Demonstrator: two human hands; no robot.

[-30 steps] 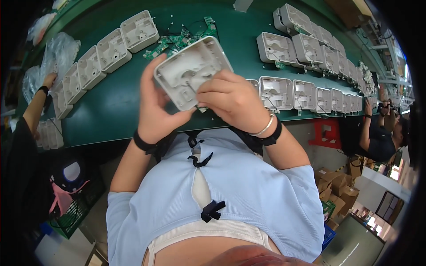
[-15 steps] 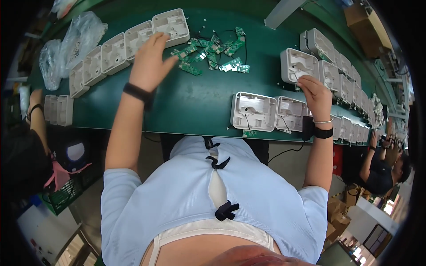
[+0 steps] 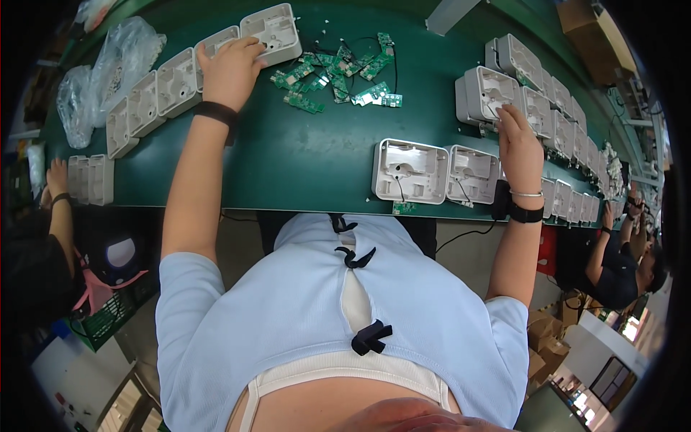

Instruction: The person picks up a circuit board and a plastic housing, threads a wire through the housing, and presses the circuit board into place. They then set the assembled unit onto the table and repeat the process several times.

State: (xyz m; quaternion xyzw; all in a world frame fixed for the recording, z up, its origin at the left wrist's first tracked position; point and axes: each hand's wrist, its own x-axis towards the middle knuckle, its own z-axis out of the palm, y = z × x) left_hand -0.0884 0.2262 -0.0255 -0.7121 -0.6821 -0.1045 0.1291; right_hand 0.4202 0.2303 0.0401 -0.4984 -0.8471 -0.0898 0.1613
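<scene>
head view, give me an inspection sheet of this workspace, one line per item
Surface: green tabletop, bare in the middle.
Parts: white housings in rows left and right; circuit boards loosely heaped between.
Clutter: clear plastic bags, far left.
Hands: left hand over the left row; right hand at a right-side housing; grips unclear.
Cables: black cable below the near edge.
Surroundings: co-worker's hand, left; cardboard box, far right.

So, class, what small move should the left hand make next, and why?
Probably the left hand should close on the white housing beside the loose green boards and draw it nearer: its fingers are at that housing's near edge, and no green board shows inside it. The right hand is at a different housing.
</scene>
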